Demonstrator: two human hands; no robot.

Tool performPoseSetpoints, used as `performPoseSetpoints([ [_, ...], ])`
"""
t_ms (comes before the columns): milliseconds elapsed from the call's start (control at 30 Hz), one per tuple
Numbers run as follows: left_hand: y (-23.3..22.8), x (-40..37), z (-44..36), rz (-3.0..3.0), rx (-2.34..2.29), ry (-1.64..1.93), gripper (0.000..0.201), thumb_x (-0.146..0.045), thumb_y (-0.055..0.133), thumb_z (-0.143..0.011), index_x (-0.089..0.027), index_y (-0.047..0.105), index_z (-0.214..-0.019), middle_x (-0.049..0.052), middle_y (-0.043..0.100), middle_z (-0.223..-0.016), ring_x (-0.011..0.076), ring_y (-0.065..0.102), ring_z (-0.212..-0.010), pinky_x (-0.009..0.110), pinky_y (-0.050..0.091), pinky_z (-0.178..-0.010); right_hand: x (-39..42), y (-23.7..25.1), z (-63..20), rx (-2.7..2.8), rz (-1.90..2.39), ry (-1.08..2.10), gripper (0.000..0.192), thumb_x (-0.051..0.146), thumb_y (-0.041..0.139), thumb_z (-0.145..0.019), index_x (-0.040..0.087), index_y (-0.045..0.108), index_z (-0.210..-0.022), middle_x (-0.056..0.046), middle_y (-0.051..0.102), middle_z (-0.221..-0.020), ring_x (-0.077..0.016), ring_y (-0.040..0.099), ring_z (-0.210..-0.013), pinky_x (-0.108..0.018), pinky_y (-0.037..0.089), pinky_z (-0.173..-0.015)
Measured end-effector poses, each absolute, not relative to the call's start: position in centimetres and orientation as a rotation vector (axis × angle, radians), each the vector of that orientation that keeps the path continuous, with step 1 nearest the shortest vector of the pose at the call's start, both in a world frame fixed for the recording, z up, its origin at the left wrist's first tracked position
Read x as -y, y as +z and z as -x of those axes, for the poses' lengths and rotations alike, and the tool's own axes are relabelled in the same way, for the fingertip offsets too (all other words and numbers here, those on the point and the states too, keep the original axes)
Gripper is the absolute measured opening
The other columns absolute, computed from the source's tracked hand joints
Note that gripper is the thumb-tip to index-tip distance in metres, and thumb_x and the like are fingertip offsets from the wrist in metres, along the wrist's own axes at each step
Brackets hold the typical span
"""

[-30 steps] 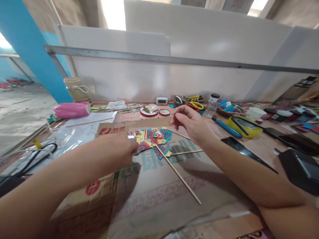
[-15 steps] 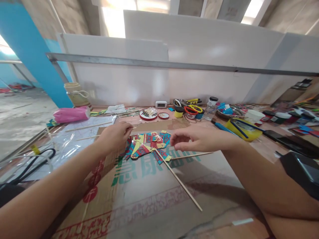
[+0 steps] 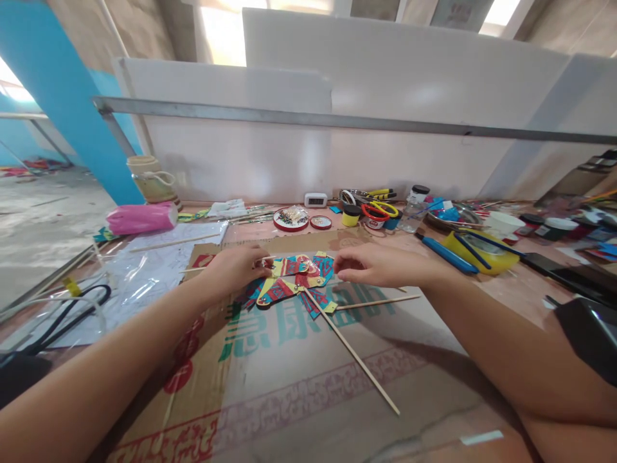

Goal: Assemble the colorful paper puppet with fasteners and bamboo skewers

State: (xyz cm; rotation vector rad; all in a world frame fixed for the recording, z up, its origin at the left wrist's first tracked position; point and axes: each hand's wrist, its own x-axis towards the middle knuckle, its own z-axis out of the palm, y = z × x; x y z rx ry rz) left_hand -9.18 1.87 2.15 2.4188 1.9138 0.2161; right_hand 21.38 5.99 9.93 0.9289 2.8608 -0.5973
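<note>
A person's two bare hands meet over a flat, brightly coloured puppet point(image 3: 294, 283) of red, teal and yellow pieces, which lies on a sheet of cardboard point(image 3: 299, 379) printed with green and red characters, near the middle of a cluttered table point(image 3: 511, 289). The left hand point(image 3: 236, 267) rests at the puppet's left end, fingers curled together with the fingertips pinched on a thin stick point(image 3: 267, 258) at the puppet's upper left edge. The right hand point(image 3: 378, 263) hovers at the puppet's right end, thumb and forefinger drawn close together just at its teal edge; whether they actually grip anything cannot be told. A long rod point(image 3: 351, 350) runs from the puppet's middle toward the near right across the cardboard, and a shorter rod point(image 3: 378, 302) lies pointing right, under the right wrist. Left of the cardboard lie clear plastic sheeting point(image 3: 139, 276) over white paper and a black cable point(image 3: 62, 321). At the far left stand a pink bundle point(image 3: 141, 217) and a pale jar point(image 3: 147, 179). Along the far edge, against a white board point(image 3: 308, 154), sit a round red tin point(image 3: 290, 219), a small white clock point(image 3: 315, 200), scissors point(image 3: 378, 210) with red and yellow handles, and a yellow pot point(image 3: 351, 215). To the right are a yellow bowl point(image 3: 482, 254), a blue tool point(image 3: 446, 252) and a black tray point(image 3: 590, 334).
</note>
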Motion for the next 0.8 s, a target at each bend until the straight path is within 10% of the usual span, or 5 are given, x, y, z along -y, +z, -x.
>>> performPoseSetpoints([
  [800,1.3,-0.6,6.6,-2.315,-2.153,0.369,0.035,-0.047,0.037,-0.095,-0.022,0.059,-0.105,0.006,0.07,-0.105,0.0254,0.067,-0.093,0.032,0.044,-0.068,-7.4,8.3,-21.4,-2.96,-1.06,-0.484,0.024,0.028,0.053,-0.09,0.016,0.071,-0.098,-0.006,0.072,-0.093,-0.0165,0.062,-0.078,-0.025,0.039,-0.065],
])
